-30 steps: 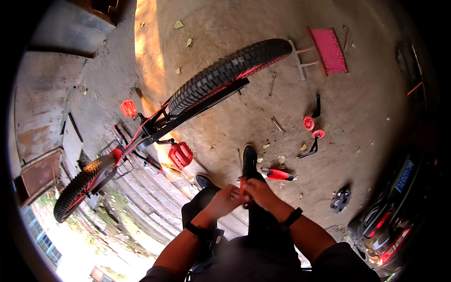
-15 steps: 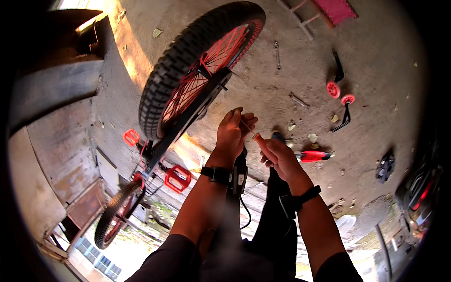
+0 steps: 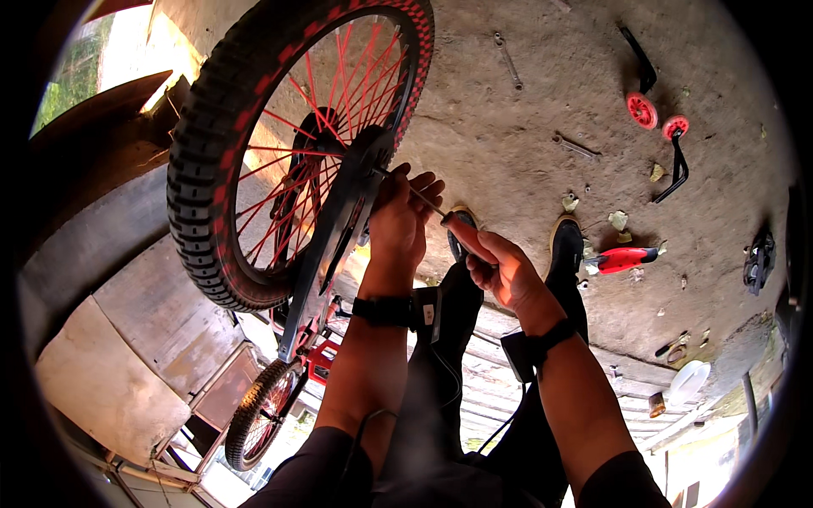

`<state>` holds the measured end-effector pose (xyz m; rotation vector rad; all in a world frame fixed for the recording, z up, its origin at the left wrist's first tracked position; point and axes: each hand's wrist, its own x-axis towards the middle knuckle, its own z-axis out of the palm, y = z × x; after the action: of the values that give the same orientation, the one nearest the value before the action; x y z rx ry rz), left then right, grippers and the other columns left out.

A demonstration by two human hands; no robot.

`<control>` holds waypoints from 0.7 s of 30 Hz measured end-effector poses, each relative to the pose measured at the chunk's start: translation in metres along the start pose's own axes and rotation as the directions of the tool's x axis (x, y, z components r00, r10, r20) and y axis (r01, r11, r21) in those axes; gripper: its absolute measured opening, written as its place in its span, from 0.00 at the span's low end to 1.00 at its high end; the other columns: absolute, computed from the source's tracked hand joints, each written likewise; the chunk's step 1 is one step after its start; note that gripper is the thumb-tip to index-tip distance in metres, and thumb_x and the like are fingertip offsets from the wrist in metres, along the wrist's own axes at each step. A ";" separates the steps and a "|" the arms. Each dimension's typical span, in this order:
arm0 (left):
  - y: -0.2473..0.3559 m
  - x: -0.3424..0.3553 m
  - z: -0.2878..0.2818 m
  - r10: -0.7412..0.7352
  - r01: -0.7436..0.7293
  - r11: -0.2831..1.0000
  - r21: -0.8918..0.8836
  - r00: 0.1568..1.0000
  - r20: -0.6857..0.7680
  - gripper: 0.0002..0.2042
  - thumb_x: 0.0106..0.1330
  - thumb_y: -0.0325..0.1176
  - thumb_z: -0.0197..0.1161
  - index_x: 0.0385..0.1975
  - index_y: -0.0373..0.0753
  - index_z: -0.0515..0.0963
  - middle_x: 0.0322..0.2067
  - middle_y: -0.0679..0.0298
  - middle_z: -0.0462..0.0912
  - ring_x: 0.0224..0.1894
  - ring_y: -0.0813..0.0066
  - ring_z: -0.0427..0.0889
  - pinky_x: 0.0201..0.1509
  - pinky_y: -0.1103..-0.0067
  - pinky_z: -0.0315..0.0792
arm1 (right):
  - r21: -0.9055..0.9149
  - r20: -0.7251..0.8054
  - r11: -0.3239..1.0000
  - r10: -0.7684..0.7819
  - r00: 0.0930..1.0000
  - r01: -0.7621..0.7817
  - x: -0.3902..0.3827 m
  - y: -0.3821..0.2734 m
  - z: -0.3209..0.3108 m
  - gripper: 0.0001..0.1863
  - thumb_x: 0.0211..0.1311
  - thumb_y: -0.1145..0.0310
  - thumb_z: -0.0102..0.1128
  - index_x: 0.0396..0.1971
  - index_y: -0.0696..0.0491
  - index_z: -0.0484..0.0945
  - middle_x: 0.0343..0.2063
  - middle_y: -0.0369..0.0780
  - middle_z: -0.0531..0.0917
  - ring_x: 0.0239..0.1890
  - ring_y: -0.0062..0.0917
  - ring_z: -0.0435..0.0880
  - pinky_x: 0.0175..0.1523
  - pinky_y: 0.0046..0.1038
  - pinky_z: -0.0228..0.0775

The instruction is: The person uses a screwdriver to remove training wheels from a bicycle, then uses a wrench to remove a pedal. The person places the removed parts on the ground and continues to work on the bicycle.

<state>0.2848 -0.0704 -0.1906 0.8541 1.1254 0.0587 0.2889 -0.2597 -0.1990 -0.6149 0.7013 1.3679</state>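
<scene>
My left hand [image 3: 400,218] is at the black frame bar [image 3: 343,224] beside the bicycle's wheel [image 3: 201,203], fingers curled near a screwdriver's tip; what they pinch is hidden. My right hand [image 3: 511,278] is closed on the orange screwdriver handle [image 3: 461,229]; the metal shaft reaches up-left between my left fingers toward the bar. The wheel has red spokes and a knobby black tyre with red checks. Lower left, the other wheel [image 3: 237,427] and a red pedal [image 3: 320,359] show behind my left arm.
On the ground lie two wrenches [image 3: 508,61] [image 3: 577,146], two black brackets with red wheels [image 3: 641,108] [image 3: 675,128], a red-and-black part [image 3: 624,260], a black object [image 3: 756,258] and a white dish [image 3: 688,381]. My legs and shoes [image 3: 565,247] are below. Metal panels [image 3: 152,322] stand at left.
My view has turned and moved closer to the wheel, which now fills more of the upper left. My left hand has reached up to the frame bar, with the screwdriver pointing toward it.
</scene>
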 end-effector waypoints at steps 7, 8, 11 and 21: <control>0.000 0.012 -0.005 0.047 -0.047 0.999 -0.024 0.999 -0.004 0.15 0.76 0.37 0.47 0.58 0.39 0.65 0.46 0.53 0.80 0.45 0.60 0.82 0.48 0.67 0.74 | 0.102 -0.051 0.994 0.041 0.998 -0.036 0.019 -0.007 -0.004 0.25 0.63 0.49 0.60 0.49 0.54 0.76 0.27 0.37 0.76 0.25 0.20 0.73 0.25 0.21 0.61; -0.001 0.013 -0.005 0.056 -0.056 0.998 -0.029 0.998 -0.008 0.16 0.76 0.37 0.46 0.58 0.38 0.63 0.45 0.52 0.80 0.44 0.61 0.82 0.47 0.68 0.74 | 0.115 -0.056 0.993 0.044 0.997 -0.037 0.019 -0.008 -0.002 0.25 0.63 0.48 0.59 0.48 0.54 0.76 0.25 0.37 0.76 0.24 0.20 0.72 0.25 0.21 0.60; 0.001 0.012 -0.004 0.052 -0.053 0.999 -0.011 0.998 -0.044 0.16 0.76 0.36 0.47 0.58 0.38 0.64 0.45 0.51 0.80 0.43 0.61 0.82 0.47 0.68 0.75 | 0.148 -0.049 0.987 0.065 0.997 -0.057 0.019 -0.011 0.006 0.26 0.64 0.45 0.56 0.45 0.55 0.76 0.21 0.36 0.74 0.20 0.19 0.69 0.22 0.20 0.57; 0.003 0.011 0.000 0.045 -0.042 0.998 0.035 0.995 -0.084 0.17 0.76 0.37 0.46 0.58 0.34 0.63 0.43 0.53 0.80 0.42 0.64 0.83 0.45 0.72 0.75 | 0.370 0.167 0.894 0.205 0.964 -0.254 0.027 -0.007 -0.005 0.24 0.70 0.48 0.48 0.47 0.55 0.75 0.26 0.32 0.72 0.16 0.16 0.64 0.22 0.16 0.55</control>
<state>0.2905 -0.0636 -0.1972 0.9133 1.1903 0.1136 0.2967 -0.2463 -0.2230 -0.1300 0.9370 1.4174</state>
